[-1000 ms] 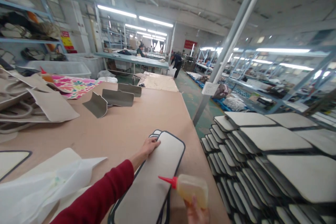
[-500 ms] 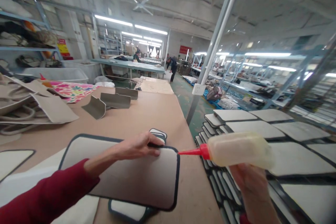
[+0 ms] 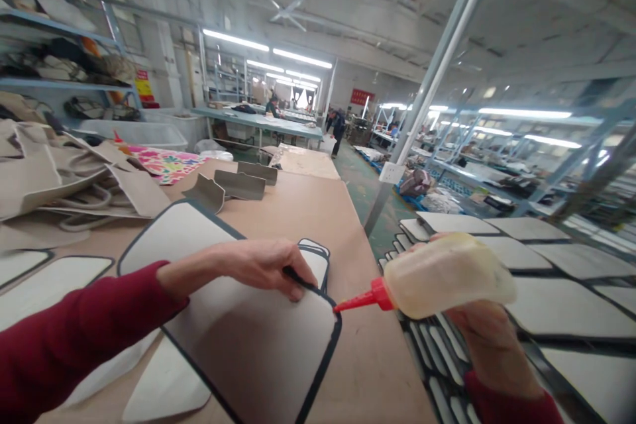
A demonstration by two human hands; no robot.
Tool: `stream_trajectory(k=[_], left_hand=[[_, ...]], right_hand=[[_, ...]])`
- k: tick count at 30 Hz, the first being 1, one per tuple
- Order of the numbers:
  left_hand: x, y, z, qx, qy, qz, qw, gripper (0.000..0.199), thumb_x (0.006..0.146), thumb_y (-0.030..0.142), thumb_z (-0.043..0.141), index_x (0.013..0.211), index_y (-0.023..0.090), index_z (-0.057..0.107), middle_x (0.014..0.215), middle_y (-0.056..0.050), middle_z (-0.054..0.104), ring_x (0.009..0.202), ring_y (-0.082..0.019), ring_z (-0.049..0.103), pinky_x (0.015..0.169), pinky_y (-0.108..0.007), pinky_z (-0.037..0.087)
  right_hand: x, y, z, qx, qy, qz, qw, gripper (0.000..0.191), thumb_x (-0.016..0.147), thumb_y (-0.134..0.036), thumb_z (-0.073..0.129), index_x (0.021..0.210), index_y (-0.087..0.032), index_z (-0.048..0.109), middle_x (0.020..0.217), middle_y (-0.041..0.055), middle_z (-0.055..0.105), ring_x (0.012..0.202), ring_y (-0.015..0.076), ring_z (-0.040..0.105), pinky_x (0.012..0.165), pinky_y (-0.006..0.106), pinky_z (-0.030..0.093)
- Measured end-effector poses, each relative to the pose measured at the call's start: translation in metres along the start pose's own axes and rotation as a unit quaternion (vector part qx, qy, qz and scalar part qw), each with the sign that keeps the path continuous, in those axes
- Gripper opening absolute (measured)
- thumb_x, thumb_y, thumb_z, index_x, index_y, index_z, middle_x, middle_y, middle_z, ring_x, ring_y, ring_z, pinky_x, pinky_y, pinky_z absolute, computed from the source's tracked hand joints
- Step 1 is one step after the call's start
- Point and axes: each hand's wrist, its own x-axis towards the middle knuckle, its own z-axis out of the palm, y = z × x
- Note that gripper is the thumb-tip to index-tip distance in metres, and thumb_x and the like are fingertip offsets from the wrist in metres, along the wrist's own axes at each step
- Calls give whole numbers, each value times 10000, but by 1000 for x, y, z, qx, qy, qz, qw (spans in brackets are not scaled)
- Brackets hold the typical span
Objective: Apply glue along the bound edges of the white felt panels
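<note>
My left hand [image 3: 271,268] pinches the upper edge of a pale rounded rectangular panel [image 3: 238,338] with a dark border, held tilted above the table. In my right hand [image 3: 477,315] is a translucent squeeze bottle [image 3: 447,277] of yellowish liquid, lying nearly level; most of my fingers are hidden behind it. Its red pointed nozzle [image 3: 365,299] meets the dark border at the panel's right corner. Behind the panel, a small stack of similar dark-edged pieces [image 3: 315,255] rests on the brown tabletop [image 3: 368,358].
Stacks of dark-edged pale panels [image 3: 551,305] fill the right side. Curved grey-olive pieces [image 3: 238,184] stand farther back on the table, left of a metal post [image 3: 427,93]. Beige parts [image 3: 84,175] are heaped at the left. A person [image 3: 336,131] stands in the distant aisle.
The panel has turned clockwise, its right end dropping lower. The nozzle tip has shifted slightly down along the corner, and the bottle tilts a little more. My view has swung slightly left.
</note>
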Motion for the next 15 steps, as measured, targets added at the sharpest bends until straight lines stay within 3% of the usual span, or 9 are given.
stream_trajectory(k=[5, 9, 12, 15], left_hand=[[-21, -9, -4, -36, 16, -2, 999, 207, 772, 203, 579, 904, 117, 714, 639, 17, 538, 582, -100, 421, 511, -163, 319], [-35, -14, -7, -64, 25, 0, 998, 203, 788, 227, 568, 886, 112, 704, 643, 17, 513, 592, -97, 396, 526, -169, 309], [-42, -17, -10, -83, 35, 1, 996, 216, 793, 259, 572, 880, 112, 704, 641, 12, 524, 593, -99, 399, 525, -172, 308], [-48, -23, -12, -92, 45, 0, 995, 246, 788, 307, 585, 886, 117, 708, 676, 0, 569, 608, -110, 436, 544, -175, 331]], right_hand=[[-3, 4, 13, 40, -24, 83, 995, 519, 519, -276, 773, 1019, -268, 634, 1050, 58, 674, 947, 257, 633, 780, 354, 546], [3, 14, 26, 45, -44, 41, 997, 527, 498, -281, 777, 1007, -286, 643, 999, 41, 691, 900, 253, 650, 782, 360, 548], [4, 19, 35, 58, -53, 16, 997, 548, 463, -296, 778, 994, -315, 648, 939, 21, 704, 787, 244, 672, 699, 346, 571], [-2, 21, 40, 3, -50, 1, 999, 494, 540, -341, 725, 1025, -325, 633, 967, 28, 700, 782, 234, 673, 667, 333, 575]])
